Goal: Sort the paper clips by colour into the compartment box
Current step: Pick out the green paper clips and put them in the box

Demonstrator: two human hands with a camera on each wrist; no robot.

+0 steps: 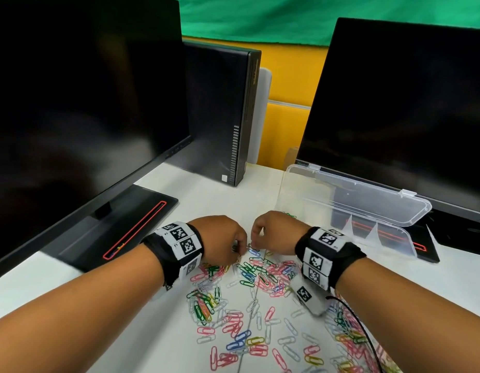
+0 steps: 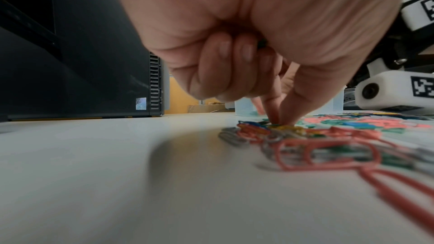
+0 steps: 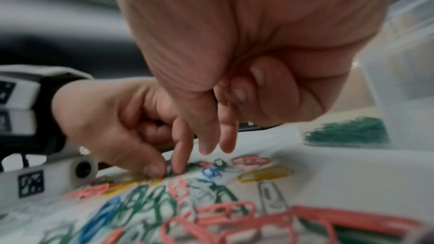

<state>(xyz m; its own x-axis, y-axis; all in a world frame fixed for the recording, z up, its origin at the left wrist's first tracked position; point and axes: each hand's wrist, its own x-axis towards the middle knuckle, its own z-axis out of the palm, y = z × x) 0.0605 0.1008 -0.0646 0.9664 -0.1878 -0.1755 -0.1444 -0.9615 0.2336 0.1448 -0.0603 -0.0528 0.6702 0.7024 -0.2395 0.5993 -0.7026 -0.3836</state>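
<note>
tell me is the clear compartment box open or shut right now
Open. In the head view the compartment box has its clear lid swung back towards the right monitor, and the dividers stand uncovered.

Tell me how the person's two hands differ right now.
The left hand has thumb and forefinger down on the paper clips, seemingly pinching a green one; the right hand hovers just above them. The left sits nearer the desktop computer, the right nearer the compartment box. Both curl their other fingers.
</note>
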